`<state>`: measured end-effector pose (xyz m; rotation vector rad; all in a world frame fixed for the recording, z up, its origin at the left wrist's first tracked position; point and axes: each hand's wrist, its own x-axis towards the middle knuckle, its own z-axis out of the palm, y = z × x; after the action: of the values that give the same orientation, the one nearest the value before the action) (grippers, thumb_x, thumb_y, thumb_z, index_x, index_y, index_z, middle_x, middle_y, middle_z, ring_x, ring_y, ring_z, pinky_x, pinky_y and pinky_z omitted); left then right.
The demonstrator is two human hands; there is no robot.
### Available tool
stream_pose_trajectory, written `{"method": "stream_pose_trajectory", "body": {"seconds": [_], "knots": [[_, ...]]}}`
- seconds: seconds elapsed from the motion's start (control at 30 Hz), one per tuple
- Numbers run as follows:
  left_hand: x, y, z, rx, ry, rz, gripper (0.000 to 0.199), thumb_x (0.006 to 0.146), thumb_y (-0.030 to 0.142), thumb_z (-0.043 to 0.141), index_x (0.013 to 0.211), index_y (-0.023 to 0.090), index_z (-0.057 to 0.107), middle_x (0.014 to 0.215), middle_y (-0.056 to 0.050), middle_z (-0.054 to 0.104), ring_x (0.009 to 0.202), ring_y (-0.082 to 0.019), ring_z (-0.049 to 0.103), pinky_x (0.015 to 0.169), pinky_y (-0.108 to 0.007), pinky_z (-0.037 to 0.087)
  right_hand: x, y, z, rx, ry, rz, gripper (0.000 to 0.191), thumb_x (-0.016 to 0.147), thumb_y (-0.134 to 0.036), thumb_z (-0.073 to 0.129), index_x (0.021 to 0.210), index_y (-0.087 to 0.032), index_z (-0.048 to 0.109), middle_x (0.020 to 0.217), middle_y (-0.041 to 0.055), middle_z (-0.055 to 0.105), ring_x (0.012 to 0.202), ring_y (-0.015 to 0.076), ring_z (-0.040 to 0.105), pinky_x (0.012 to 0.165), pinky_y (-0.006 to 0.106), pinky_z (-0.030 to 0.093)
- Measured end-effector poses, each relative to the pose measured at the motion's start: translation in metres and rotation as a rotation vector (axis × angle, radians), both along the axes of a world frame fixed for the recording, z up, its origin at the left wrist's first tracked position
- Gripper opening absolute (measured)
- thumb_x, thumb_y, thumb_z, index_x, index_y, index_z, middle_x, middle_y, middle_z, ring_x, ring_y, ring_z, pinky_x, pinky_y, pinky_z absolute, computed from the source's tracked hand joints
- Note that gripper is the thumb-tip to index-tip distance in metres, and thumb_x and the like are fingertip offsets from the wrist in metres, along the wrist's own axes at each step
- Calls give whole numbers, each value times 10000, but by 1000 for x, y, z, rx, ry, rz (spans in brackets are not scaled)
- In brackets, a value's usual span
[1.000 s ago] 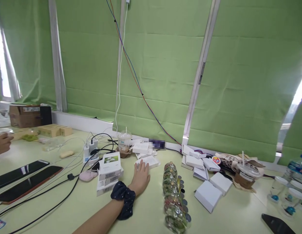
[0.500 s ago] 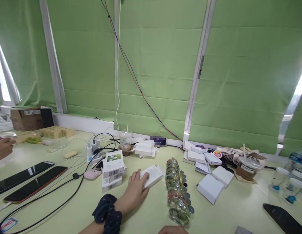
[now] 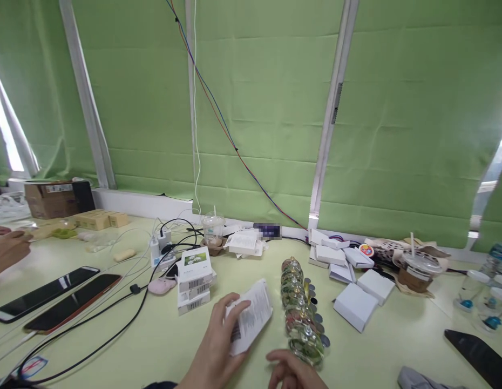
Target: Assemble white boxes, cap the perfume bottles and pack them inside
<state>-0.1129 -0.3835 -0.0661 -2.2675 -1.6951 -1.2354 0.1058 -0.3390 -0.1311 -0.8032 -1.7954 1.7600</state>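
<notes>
In my left hand (image 3: 221, 337) is a small white box (image 3: 253, 319) with printed text and a barcode, raised and tilted off the table. My fingers close around its left side. At the bottom edge, my right hand (image 3: 293, 370) is partly in view, holding nothing, its fingers loosely bent and apart. Just beyond it lies a row of shiny, clear round pieces (image 3: 297, 313) with green and red inside; several grey discs (image 3: 319, 327) line its right side. A stack of white boxes (image 3: 194, 281), the top one with a green picture, stands left of my left hand.
White boxes (image 3: 356, 307) lie scattered at right, near an iced drink cup (image 3: 419, 273). Black cables (image 3: 141, 310), a power adapter (image 3: 162, 251) and phones (image 3: 73, 302) occupy the left. Another person's hand (image 3: 10, 248) shows at the far left. Lidded jars (image 3: 472, 292) stand at far right.
My left hand has lifted the white box off the table, drawn it nearer and tilted it up. My right hand has come further into view from the bottom edge.
</notes>
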Motion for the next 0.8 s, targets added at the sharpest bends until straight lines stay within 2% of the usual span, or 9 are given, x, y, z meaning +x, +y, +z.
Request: {"method": "stream_pose_trajectory", "body": {"seconds": [0.1,0.2,0.3,0.37,0.4,0.53,0.6,0.7,0.8], "knots": [[9,-9,-8,55,72,-137,713,695,71,615,1318,349,406,1331,-109,446,1225,-302,468,927,-408,495,0,-3,-3,40,42,-70,857,500,-647,767,1214,-246,516,1010,48,610,567,56,559,523,170,398],[16,-12,-14,111,221,-280,699,753,125,644,1335,417,389,1339,-81,491,1203,-293,481,954,-461,465,1,-8,0,155,39,-97,752,576,-645,732,1179,-236,547,1072,77,613,646,123,617,539,203,438],[23,-11,-16,110,340,-382,612,881,242,578,1377,483,313,1374,-39,533,1190,-260,515,991,-457,441,-2,-8,0,286,-3,-171,577,721,-668,592,1096,-233,639,1039,98,649,815,225,640,725,306,502],[26,-9,-17,95,401,-450,605,932,278,507,1422,491,221,1379,-15,559,1183,-229,547,1028,-437,422,-5,-6,-2,342,-28,-188,524,762,-677,525,991,-238,696,997,98,666,933,277,617,869,370,472],[27,-8,-17,90,417,-474,625,944,279,486,1446,475,169,1370,-9,574,1187,-218,557,1052,-434,403,-6,-4,-3,352,-38,-170,514,764,-682,513,932,-240,714,957,94,672,959,289,608,892,383,461],[16,-3,-31,24,381,-512,725,942,281,493,1496,380,36,1339,-12,605,1230,-204,553,1127,-454,312,-1,-1,-1,351,-54,-44,501,669,-716,595,654,-230,714,762,61,648,790,244,634,728,332,504],[6,0,-45,-81,336,-493,777,923,303,513,1500,358,-4,1379,-19,565,1267,-220,523,1138,-481,285,4,-2,6,369,-47,8,539,640,-740,607,525,-216,655,667,40,612,680,194,617,668,293,486],[-10,1,-63,-211,248,-315,881,870,350,575,1493,365,-47,1464,-55,458,1327,-280,448,1113,-540,299,10,-6,15,422,-51,51,647,676,-805,494,442,-204,550,576,14,545,573,139,553,610,253,440],[-24,-5,-60,-256,149,-183,1032,733,412,724,1501,359,36,1514,-98,372,1377,-352,344,1074,-569,343,11,-11,17,421,-89,-21,592,679,-763,553,517,-194,572,566,-6,517,519,106,487,531,215,397]]}}
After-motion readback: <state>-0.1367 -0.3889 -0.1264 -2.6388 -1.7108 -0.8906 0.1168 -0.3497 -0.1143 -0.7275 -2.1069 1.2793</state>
